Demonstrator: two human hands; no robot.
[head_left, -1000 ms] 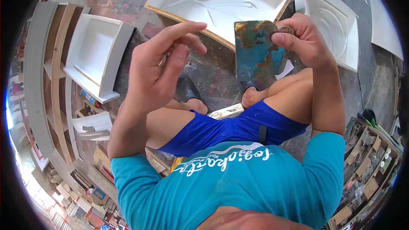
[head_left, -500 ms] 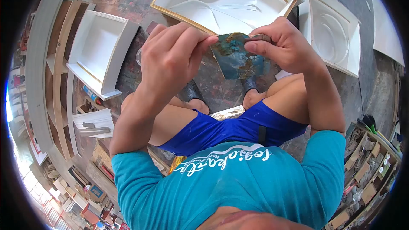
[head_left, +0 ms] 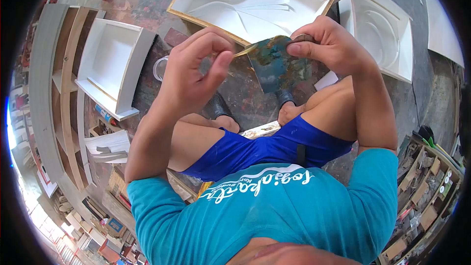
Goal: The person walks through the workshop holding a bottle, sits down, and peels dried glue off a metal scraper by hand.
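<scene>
My right hand [head_left: 333, 44] grips the upper right edge of a flat teal plate [head_left: 272, 71], thumb on its face. Brown and yellowish smears cover the plate. A dark brown piece [head_left: 303, 38] shows at that same grip. To the left, my left hand [head_left: 198, 68] has thumb and index finger bent toward each other. A thin yellow strip [head_left: 244, 51] runs from these fingertips to the plate's upper left edge; the pinch itself is partly hidden. Both hands are raised above my knees.
Ahead lies a large white tray-like box [head_left: 289, 24] with gold trim. More white boxes stand at left [head_left: 115, 59] and right [head_left: 380, 29]. A clear round container [head_left: 159, 68] is behind my left wrist. A wooden shelf frame [head_left: 64, 93] runs along the left.
My left hand has moved left, away from the plate's corner, and the yellow strip now shows between them. My right hand has shifted slightly with the plate.
</scene>
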